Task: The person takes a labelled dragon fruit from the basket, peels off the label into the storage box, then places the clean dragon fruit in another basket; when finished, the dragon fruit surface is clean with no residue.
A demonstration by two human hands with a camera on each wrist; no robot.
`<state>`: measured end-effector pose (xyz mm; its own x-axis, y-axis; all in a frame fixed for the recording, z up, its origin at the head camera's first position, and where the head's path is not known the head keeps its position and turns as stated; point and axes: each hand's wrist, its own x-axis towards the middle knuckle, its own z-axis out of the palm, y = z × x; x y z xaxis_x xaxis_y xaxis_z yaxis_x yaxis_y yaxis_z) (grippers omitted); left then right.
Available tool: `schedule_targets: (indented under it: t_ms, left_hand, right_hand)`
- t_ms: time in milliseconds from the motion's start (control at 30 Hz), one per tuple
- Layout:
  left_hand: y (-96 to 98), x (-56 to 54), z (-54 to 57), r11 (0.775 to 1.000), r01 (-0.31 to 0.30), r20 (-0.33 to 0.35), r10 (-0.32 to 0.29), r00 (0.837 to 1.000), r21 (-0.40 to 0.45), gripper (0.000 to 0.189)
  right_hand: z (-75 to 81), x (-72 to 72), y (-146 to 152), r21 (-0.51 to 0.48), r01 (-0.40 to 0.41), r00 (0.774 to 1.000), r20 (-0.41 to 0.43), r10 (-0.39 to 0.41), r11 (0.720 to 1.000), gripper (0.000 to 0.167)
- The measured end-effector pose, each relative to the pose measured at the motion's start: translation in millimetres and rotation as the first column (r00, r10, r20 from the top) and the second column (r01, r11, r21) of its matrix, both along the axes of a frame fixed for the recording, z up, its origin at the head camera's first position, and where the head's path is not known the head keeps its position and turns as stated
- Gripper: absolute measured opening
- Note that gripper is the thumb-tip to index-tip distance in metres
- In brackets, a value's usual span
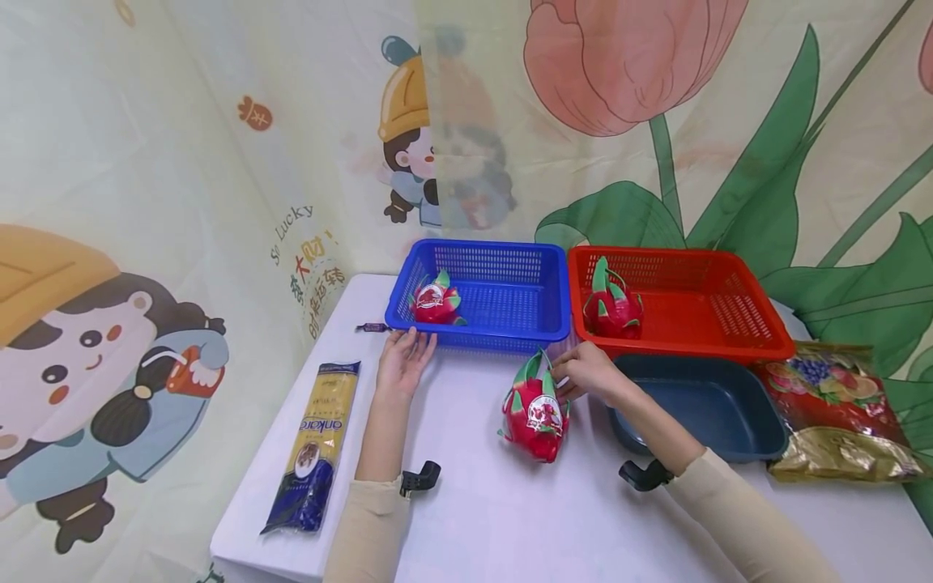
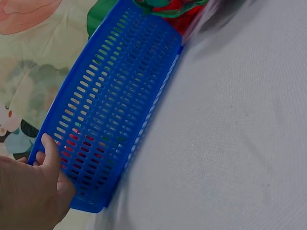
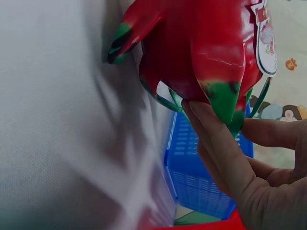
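My left hand point(image 1: 403, 360) grips the front left corner of a blue plastic basket point(image 1: 510, 304). In the left wrist view its thumb lies against the slotted wall, with the fingers at the rim. My right hand point(image 1: 589, 372) pinches the green leaf tips of a glossy red dragon fruit point(image 1: 519, 419) bearing a white label, just in front of the basket. The right wrist view shows thumb and fingers on the green tips point(image 3: 223, 103). Another dragon fruit point(image 1: 437, 301) lies at the left inside the blue basket. A third dragon fruit point(image 1: 615, 309) sits in the red basket point(image 1: 688, 304).
A dark blue basin point(image 1: 703, 405) stands before the red basket. Right of it lies a red and gold bag point(image 1: 838, 405) printed with fruit. A yellow and blue pasta packet point(image 1: 313, 445) lies at the table's left edge, with a small wrapped candy point(image 1: 373, 327) behind it.
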<state>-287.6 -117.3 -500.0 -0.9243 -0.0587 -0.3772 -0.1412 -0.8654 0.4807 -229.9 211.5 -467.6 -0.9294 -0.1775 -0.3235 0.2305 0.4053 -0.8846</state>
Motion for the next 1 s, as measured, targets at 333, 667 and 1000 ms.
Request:
schedule_targets:
  t_ms: [333, 667, 1000]
  left_hand:
    - [0.9, 0.8, -0.5, 1.0, -0.007, 0.005, 0.007, 1.0, -0.017, 0.027]
    - [3.2, 3.1, 2.6, 0.999, 0.03, 0.023, -0.031, 0.999, 0.014, 0.022]
    - [17.7, 9.0, -4.9, 0.966, 0.2, -0.017, -0.205, 0.979, -0.161, 0.006]
  right_hand:
    - [-4.3, -4.6, -3, 0.041, 0.032, 0.999, 0.013, -0.033, 0.999, 0.037]
    - [-13.7, -9.9, -3, 0.077, 0.024, 1.0, 0.004, -0.024, 0.997, 0.039]
    - [-24.6, -11.8, 1, 0.092, -0.017, 1.0, 0.013, 0.016, 0.996, 0.048]
